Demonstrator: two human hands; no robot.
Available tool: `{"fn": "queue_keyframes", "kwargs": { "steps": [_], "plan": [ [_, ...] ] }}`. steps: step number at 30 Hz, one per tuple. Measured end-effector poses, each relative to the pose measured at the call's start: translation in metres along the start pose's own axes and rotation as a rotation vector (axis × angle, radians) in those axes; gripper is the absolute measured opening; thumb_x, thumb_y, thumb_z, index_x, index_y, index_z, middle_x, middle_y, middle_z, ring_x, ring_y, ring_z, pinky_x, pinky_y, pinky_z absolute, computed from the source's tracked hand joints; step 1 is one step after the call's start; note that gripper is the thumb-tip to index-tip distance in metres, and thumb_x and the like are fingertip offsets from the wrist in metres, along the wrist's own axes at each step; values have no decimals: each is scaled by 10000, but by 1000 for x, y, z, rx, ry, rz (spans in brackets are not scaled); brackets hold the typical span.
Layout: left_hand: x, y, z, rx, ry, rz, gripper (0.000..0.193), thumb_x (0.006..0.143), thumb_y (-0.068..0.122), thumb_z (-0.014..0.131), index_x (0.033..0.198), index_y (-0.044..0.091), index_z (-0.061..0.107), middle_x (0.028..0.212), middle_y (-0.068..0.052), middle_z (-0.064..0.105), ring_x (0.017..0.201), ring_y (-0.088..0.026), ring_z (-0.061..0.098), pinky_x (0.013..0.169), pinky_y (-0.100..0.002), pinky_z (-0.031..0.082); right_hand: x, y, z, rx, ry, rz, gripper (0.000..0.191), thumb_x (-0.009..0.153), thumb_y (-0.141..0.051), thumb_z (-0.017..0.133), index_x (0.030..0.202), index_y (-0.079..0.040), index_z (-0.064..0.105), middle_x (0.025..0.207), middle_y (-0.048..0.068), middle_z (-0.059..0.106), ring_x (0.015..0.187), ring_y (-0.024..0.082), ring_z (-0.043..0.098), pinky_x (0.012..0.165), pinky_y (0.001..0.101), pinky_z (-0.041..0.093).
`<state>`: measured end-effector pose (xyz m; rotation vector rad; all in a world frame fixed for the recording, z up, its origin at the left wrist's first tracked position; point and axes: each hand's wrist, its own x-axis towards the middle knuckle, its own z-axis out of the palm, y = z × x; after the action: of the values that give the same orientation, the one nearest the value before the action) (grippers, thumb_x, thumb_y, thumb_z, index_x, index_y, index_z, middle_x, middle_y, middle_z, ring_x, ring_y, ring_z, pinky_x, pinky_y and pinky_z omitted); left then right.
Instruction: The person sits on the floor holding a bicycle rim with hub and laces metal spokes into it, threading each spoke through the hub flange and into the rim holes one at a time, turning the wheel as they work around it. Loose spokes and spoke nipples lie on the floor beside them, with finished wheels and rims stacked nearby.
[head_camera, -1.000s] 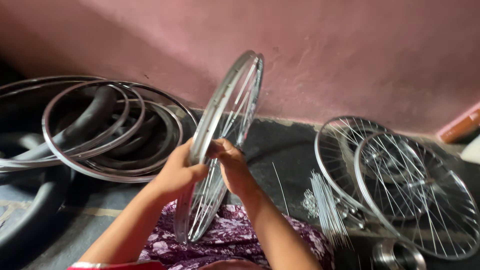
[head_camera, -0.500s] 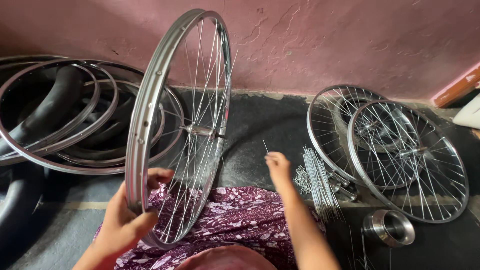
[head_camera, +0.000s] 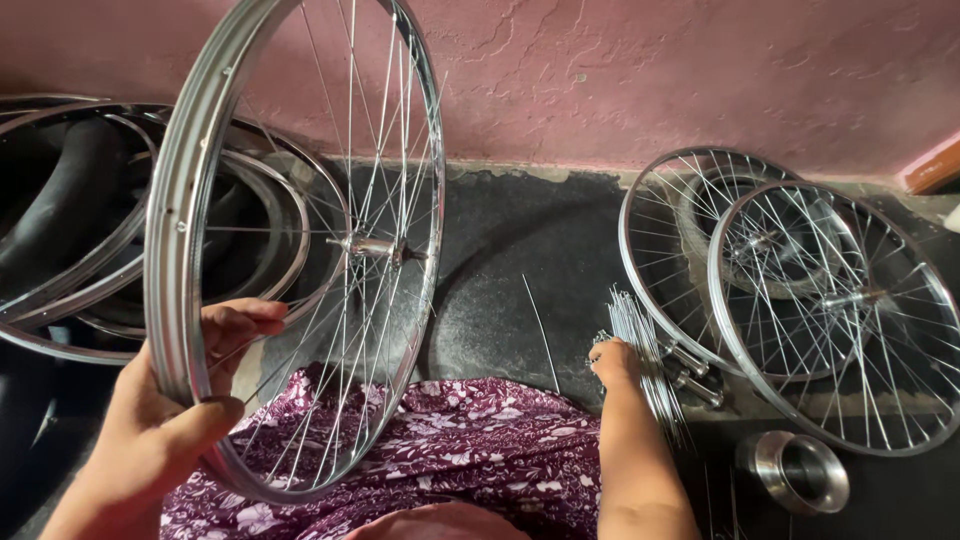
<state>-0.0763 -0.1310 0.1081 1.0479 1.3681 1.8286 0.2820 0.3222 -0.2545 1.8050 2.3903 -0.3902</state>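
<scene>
Wheel rim (head_camera: 180, 230) gripped in left hand (head_camera: 165, 420); right hand (head_camera: 615, 362) fingers hidden at spoke bundle (head_camera: 650, 370).

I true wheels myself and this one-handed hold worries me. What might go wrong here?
The left hand alone grips the upright wheel by its rim, so it might tip or twist. The right hand reaches into the loose spokes on the floor; their thin ends may prick or scatter. The wheel's swinging rim might knock the stacked rims beside it.

Silver wheel (head_camera: 290, 240), purple floral cloth (head_camera: 480, 440), pink wall (head_camera: 650, 70)
</scene>
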Motion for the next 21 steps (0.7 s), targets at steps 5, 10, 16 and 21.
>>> {"fn": "queue_keyframes", "kwargs": {
  "steps": [5,10,16,21],
  "plan": [
    [0,3,3,47,-2,-58,748,622,-119,543,1366,-52,501,1439,-245,562,1464,-342,472,1215,-511,233,5,-10,2,87,-68,75,215,718,-133,854,911,-193,780,1147,36,722,1155,259,680,923,419,588],
    [-1,0,3,46,-71,-48,729,614,-113,556,1339,-51,510,1441,-242,560,1488,-331,443,1241,-502,191,12,-22,6,173,-53,225,344,822,-216,658,1158,-156,699,1363,98,612,1306,333,542,1065,514,433],
    [6,-8,8,72,-191,54,681,656,-65,543,1335,-22,541,1424,-215,587,1466,-310,474,1268,-496,258,3,-24,0,-9,7,39,299,909,-189,570,1189,-173,675,1400,70,602,1326,347,538,1041,507,482],
    [5,-6,6,150,-227,77,663,651,-18,565,1314,-15,582,1406,-195,606,1424,-301,513,1232,-477,317,-10,-15,-15,247,124,-114,163,926,-248,648,1010,-131,723,1047,103,753,1028,343,695,885,427,553]
  ]
}}
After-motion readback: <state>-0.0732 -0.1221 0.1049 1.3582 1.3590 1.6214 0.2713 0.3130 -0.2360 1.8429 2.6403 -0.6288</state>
